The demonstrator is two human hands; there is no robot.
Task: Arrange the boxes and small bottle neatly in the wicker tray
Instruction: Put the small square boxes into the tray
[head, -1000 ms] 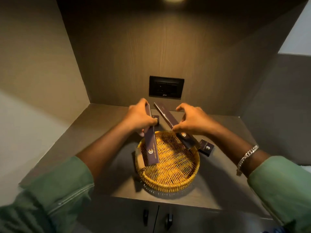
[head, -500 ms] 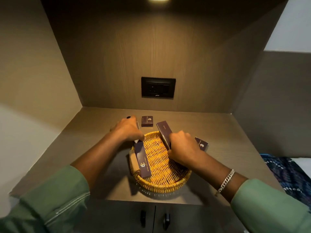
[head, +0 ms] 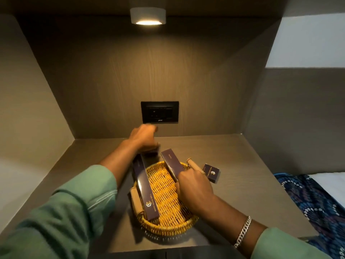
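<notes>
Head view: right hand [head: 194, 189] fingers pinch flat long box [head: 172, 166] over round woven wicker tray [head: 168, 228]; left blurred, grip unclear.

Hotel room, branded boxes [head: 147, 191], bed [head: 317, 199]

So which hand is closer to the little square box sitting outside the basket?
The right hand. It rests in the wicker tray, just beside the small box. The left hand reaches toward the back wall, farther away.

Woven wicker tray [head: 168, 227], glossy card long box [head: 147, 195], matt wood-grain counter [head: 242, 184], metal bracelet [head: 243, 231]
</notes>
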